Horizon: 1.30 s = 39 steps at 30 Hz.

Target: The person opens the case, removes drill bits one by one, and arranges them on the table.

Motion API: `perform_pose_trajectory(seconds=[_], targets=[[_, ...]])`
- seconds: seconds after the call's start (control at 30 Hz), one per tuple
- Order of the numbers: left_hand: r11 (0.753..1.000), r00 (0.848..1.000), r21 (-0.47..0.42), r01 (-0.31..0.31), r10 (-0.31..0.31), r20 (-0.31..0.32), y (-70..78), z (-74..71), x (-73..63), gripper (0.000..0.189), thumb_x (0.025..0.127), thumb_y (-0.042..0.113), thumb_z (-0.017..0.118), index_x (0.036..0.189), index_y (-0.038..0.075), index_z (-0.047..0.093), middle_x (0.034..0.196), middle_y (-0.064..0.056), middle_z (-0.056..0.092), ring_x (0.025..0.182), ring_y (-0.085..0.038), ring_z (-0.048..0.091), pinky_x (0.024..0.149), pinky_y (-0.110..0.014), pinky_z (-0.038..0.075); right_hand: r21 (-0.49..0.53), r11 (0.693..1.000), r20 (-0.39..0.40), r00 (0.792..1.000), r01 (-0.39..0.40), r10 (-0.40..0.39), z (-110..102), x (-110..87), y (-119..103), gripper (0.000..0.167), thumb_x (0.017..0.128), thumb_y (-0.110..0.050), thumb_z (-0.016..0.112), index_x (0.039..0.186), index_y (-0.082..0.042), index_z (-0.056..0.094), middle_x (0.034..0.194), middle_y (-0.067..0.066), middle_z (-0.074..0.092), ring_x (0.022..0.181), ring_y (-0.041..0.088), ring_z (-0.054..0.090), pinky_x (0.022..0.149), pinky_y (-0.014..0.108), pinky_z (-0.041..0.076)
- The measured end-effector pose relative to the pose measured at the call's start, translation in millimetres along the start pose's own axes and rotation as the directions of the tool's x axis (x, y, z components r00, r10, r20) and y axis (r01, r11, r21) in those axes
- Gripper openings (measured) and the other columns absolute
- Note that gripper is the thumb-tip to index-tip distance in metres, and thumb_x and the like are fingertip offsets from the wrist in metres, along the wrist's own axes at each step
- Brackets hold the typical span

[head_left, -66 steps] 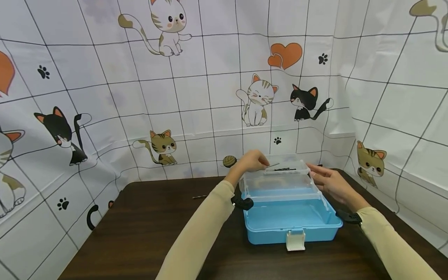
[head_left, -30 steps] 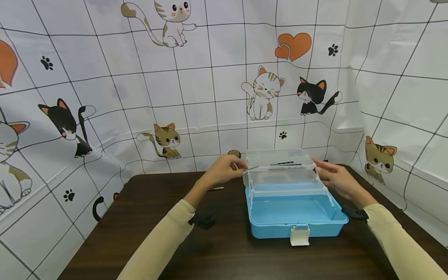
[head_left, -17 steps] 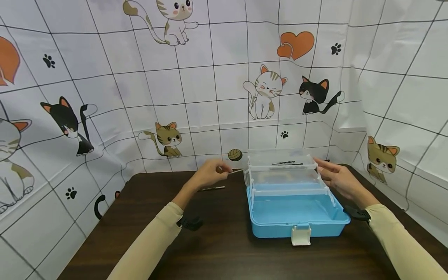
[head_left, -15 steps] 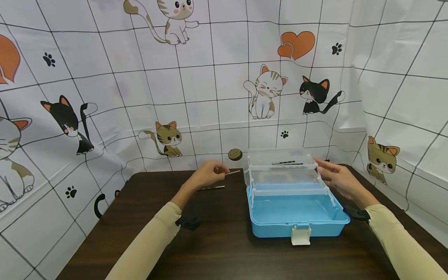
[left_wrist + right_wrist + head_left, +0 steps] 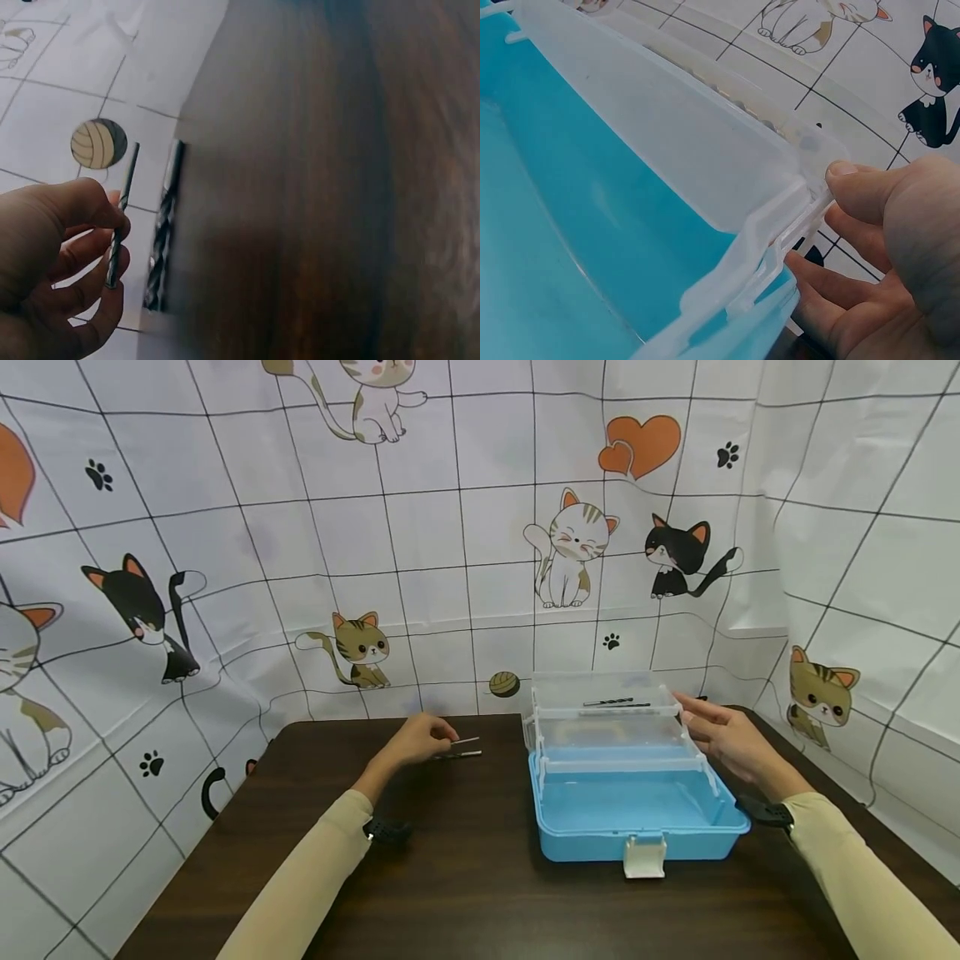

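Note:
My left hand [image 5: 411,745] pinches a thin drill bit [image 5: 130,174] between thumb and fingertips, a little above the dark table. Close by, a thicker drill bit [image 5: 162,232] lies on the tabletop, apart from the held one. My right hand [image 5: 735,747] is at the right end of the clear plastic tray [image 5: 682,135] of a light-blue toolbox [image 5: 585,847]. Its thumb rests on the tray's edge, and the other fingers are on the outer side. Dark drill bits [image 5: 611,702] lie in the raised upper tray.
The toolbox stands with its lid up, its blue base compartment showing and its white latch [image 5: 645,858] hanging at the front. Behind the brown table [image 5: 450,877] hangs a white sheet [image 5: 480,543] printed with cats.
My left hand has moved left from the upper tray with the thin drill bit, ending beside the thicker one on the table. The right hand has stayed at the tray's end.

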<state>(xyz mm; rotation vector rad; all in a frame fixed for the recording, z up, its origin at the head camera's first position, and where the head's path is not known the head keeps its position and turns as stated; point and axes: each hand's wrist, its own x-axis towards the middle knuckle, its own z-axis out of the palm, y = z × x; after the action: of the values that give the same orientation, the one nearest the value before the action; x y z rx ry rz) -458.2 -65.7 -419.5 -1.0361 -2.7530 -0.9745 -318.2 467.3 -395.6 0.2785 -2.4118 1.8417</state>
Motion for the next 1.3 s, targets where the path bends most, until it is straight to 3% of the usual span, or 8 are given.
perform_pose_trajectory(seconds=[0.13,0.4,0.67,1.03,1.3], targets=[[1.000,1.000,0.012,0.000,0.000,0.003,-2.4,-0.1,1.3,0.013,0.095,0.006,0.068,0.102,0.005,0.078,0.099,-0.002,0.070,0.087,-0.020,0.061,0.076,-0.040,0.052,0.003,1.000,0.000,1.000,0.012,-0.012,-1.9,0.9,-0.3,0.059,0.107,-0.033,0.056,0.160,-0.013,0.037,0.158,0.021,0.036,0.114,0.004,0.062,0.088,0.034,0.056],[0.997,0.995,0.050,0.053,-0.057,0.083,-4.1,3.9,1.4,0.012,0.099,0.009,0.068,0.105,0.010,0.079,0.103,0.000,0.070,0.087,-0.017,0.060,0.076,-0.039,0.050,0.050,0.998,0.021,0.999,0.033,-0.034,-1.8,-0.2,2.8,0.057,0.108,-0.026,0.054,0.159,-0.009,0.036,0.145,-0.001,0.053,0.115,0.009,0.063,0.087,0.035,0.056],[0.997,0.995,0.034,0.070,-0.073,0.073,-3.6,2.8,-0.3,0.015,0.099,0.009,0.066,0.107,0.010,0.079,0.108,-0.002,0.071,0.093,-0.019,0.063,0.080,-0.041,0.052,0.011,0.999,0.003,0.999,0.038,-0.038,-2.0,1.0,2.8,0.058,0.108,-0.030,0.055,0.159,-0.011,0.037,0.155,0.014,0.043,0.115,0.007,0.062,0.088,0.035,0.056],[0.995,0.993,0.003,0.098,-0.098,0.070,-9.5,5.1,-2.8,0.018,0.101,0.011,0.063,0.110,0.013,0.079,0.112,-0.001,0.071,0.091,-0.017,0.062,0.080,-0.040,0.052,-0.017,0.999,-0.001,0.999,0.040,-0.040,0.2,1.8,6.0,0.060,0.107,-0.031,0.056,0.159,-0.009,0.035,0.158,0.022,0.035,0.116,0.004,0.060,0.089,0.035,0.056],[0.998,0.995,-0.001,0.067,-0.067,0.068,-11.1,7.6,-1.7,0.018,0.101,0.011,0.063,0.111,0.010,0.078,0.109,-0.001,0.071,0.089,-0.016,0.062,0.078,-0.039,0.052,-0.012,1.000,-0.022,0.999,0.027,-0.027,3.0,0.3,5.4,0.060,0.107,-0.032,0.057,0.159,-0.010,0.038,0.158,0.024,0.035,0.114,0.005,0.061,0.088,0.036,0.056]])
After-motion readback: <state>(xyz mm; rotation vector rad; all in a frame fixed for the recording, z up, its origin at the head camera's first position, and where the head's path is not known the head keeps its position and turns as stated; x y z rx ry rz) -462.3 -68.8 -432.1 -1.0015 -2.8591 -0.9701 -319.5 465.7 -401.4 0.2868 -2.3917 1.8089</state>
